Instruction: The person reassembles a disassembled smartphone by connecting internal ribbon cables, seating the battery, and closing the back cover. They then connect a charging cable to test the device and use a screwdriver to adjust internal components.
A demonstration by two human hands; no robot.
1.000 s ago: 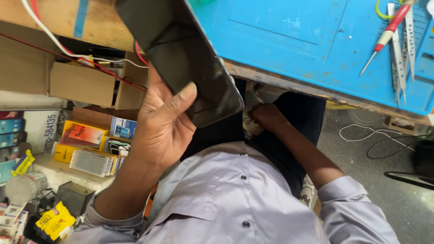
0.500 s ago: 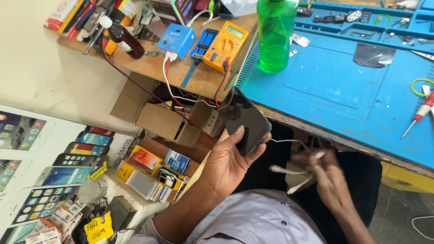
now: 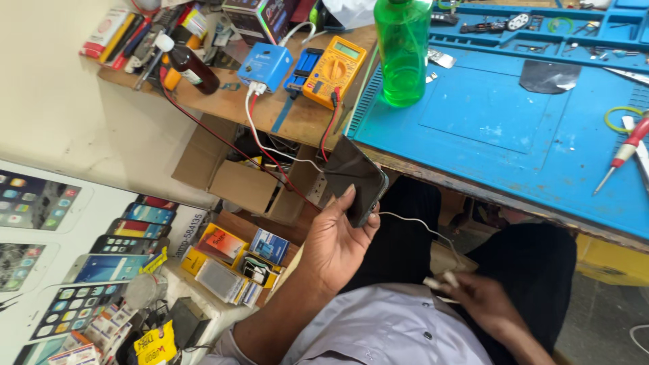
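Note:
My left hand (image 3: pixel 336 245) grips a black smartphone (image 3: pixel 353 177) below the front edge of the blue work mat (image 3: pixel 500 128), its dark screen facing up. A thin white cable (image 3: pixel 414 225) runs from the phone's lower end across my lap to my right hand (image 3: pixel 473 301). That hand pinches the cable's white plug end between its fingertips, low over my dark trousers.
On the wooden bench stand a green plastic bottle (image 3: pixel 403 49), a yellow multimeter (image 3: pixel 334 70) and a small blue box (image 3: pixel 265 66) with red and white leads hanging down. A red-handled screwdriver (image 3: pixel 622 154) lies on the mat at right. Boxes and phone packages (image 3: pixel 230 260) fill the shelf at left.
The view has pulled back and up, so the bench top shows. My left hand lowered the phone away from the camera. My right hand took hold of the white cable's end.

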